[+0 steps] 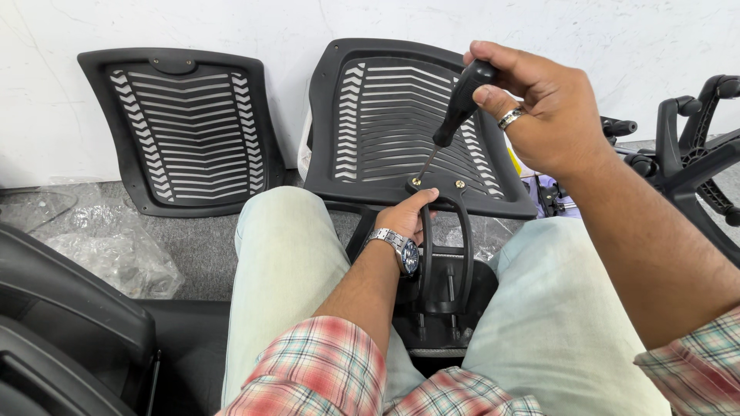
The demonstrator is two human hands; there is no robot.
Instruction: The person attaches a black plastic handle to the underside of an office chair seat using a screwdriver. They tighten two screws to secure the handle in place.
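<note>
Between the knees, the left hand (406,216) fingers pinch the black bracket (445,254) against the slatted chair back (385,115). Right hand (539,108) fingers clamp the screwdriver (460,104), tip on a brass screw (416,182).

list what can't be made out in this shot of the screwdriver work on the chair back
Head view only:
- Screwdriver tip: too small to tell if it sits in the left screw.
- Left hand fingers: curled behind the black bracket.
- Chair base: cut off by the right edge.
- Bracket's lower end: hidden between the knees.

Head-worn view, steeply down, close.
</note>
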